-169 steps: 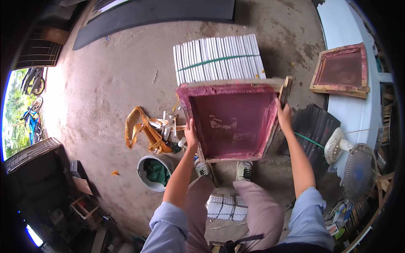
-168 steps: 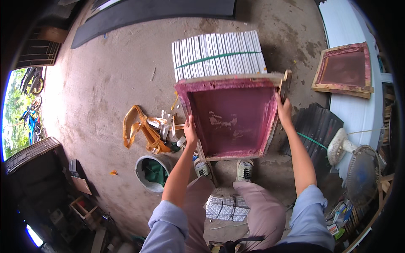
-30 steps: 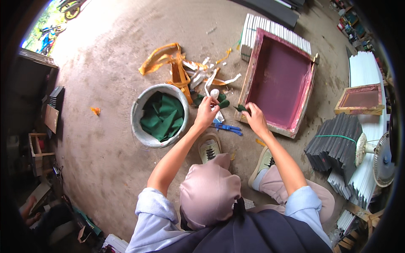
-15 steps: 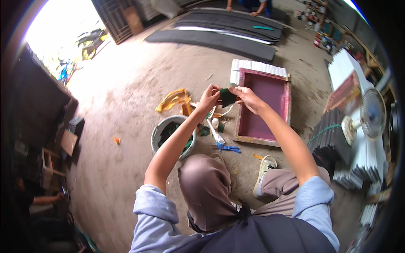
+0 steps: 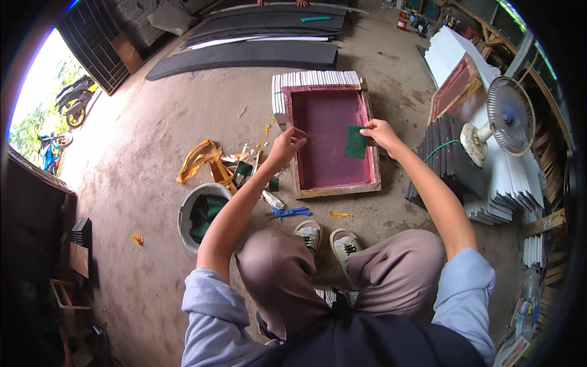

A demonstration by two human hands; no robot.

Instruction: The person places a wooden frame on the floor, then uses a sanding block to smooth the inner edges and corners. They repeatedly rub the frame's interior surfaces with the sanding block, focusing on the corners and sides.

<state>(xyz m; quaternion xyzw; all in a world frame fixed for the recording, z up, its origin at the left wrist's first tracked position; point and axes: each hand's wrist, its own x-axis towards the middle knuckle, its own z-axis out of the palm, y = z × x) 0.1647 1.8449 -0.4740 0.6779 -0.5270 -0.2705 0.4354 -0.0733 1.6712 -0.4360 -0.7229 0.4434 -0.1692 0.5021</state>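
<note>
A small dark green cloth piece [image 5: 354,142], roughly rectangular, hangs pinched by one edge in my right hand [image 5: 380,133] over the right part of a screen frame [image 5: 335,191]. The frame has wooden edges and a taut, purple-red mesh. Over its left edge, my left hand [image 5: 288,147] is closed with fingertips drawn together; whether anything is between them is hidden. Left of my knees stands a round grey bucket [image 5: 185,221] with dark green cloth pieces [image 5: 206,214] inside. Blue-handled snips [image 5: 288,212] lie on the floor just below the frame.
Orange strips [image 5: 205,164] and scraps are strewn between bucket and frame. White panels [image 5: 315,79] sit under the frame's far end. A fan [image 5: 507,116] and stacked white and dark sheets [image 5: 449,144] stand at right. Long black sheets [image 5: 244,58] lie ahead, with another person's hands beyond.
My hands have moved apart: the green cloth, earlier between both, is now in the right hand alone. The view has shifted, bringing the whole frame nearer the middle.
</note>
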